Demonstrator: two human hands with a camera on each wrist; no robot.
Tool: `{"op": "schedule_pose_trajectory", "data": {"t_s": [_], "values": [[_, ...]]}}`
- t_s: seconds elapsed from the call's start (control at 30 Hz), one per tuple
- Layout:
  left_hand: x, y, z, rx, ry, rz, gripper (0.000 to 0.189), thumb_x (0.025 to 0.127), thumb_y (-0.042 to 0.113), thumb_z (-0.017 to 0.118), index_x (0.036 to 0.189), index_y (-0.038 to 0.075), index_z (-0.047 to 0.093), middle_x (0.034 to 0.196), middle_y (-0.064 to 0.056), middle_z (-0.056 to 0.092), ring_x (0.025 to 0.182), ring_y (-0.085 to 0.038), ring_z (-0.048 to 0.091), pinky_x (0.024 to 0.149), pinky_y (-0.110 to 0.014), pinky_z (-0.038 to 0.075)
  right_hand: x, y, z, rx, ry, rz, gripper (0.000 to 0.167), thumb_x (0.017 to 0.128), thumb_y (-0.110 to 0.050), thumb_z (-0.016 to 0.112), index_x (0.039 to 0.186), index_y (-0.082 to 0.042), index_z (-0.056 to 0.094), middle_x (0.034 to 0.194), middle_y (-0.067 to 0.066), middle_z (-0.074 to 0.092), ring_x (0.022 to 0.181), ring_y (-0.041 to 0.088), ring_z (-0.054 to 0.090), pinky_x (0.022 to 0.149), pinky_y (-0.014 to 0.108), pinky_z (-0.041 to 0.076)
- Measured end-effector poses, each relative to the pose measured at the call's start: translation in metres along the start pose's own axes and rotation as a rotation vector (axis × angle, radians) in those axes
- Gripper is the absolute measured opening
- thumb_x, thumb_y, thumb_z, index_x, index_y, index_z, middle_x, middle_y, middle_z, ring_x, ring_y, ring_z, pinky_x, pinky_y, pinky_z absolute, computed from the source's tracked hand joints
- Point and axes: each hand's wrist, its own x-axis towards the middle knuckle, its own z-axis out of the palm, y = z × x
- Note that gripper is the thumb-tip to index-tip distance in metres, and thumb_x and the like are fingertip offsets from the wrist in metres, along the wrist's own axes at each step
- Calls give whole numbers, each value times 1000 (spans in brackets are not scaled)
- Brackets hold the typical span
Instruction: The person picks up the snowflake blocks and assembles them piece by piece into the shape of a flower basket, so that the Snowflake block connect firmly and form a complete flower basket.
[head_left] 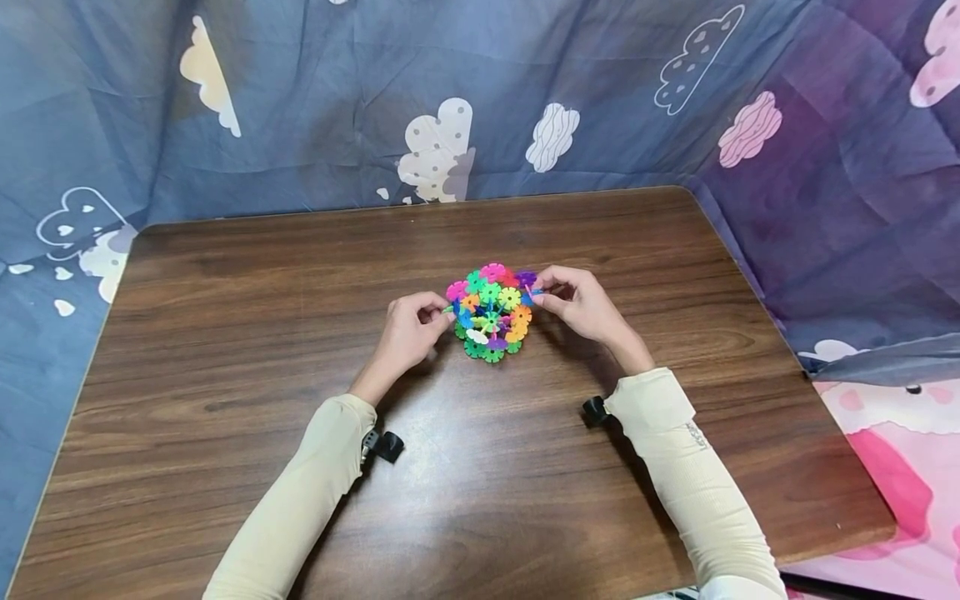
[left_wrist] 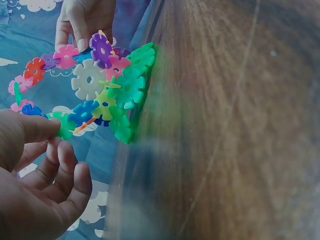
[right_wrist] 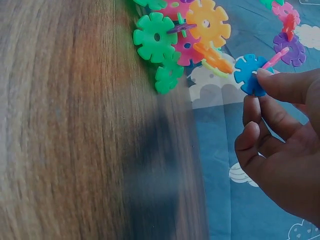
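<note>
A basket-like build of colourful snowflake discs [head_left: 491,293] stands on the table between both hands, its green discs [left_wrist: 131,87] lowest against the wood. My left hand [head_left: 411,329] is at its left side; in the left wrist view the thumb and forefinger pinch a green disc [left_wrist: 64,125] on the rim. On the right side my right hand [head_left: 581,302] pinches a blue disc [right_wrist: 250,75] between thumb and fingers, with a pink disc [right_wrist: 276,58] slotted into it edge-on. Orange discs [right_wrist: 208,23] join below the blue one. The build's far side is partly hidden.
The brown wooden table [head_left: 247,333] spreads around the build. Behind it hangs a blue cloth [head_left: 315,108] with cloud prints, and a purple and pink cloth [head_left: 847,183] hangs at the right. A black wrist camera [head_left: 386,446] sits by the left sleeve.
</note>
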Motion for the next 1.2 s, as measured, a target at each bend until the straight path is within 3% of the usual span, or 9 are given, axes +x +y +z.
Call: {"op": "schedule_pose_trajectory", "data": {"t_s": [0.63,0.97,1.2], "values": [[1,3,-1,33,-1,-8,4,85,5,71,84,3,74,72,-9,67,66,-15,54,62,-24,42,-12,0,-3,-17,-21,34,5,93,-5,69,97,-1,69,93,14,68,83,14,58,68,29,49],[1,6,-1,75,-16,-21,5,87,8,72,85,5,75,72,-8,66,67,-17,55,62,-26,42,-13,3,0,-3,1,37,15,92,-8,71,90,6,66,90,22,68,78,10,57,67,22,50],[2,6,-2,134,-41,-30,8,90,14,71,86,9,75,74,-6,68,68,-18,56,63,-28,43,-14,2,-3,8,4,50,5,88,1,72,90,3,69,89,19,70,78,6,60,68,17,50]]}}
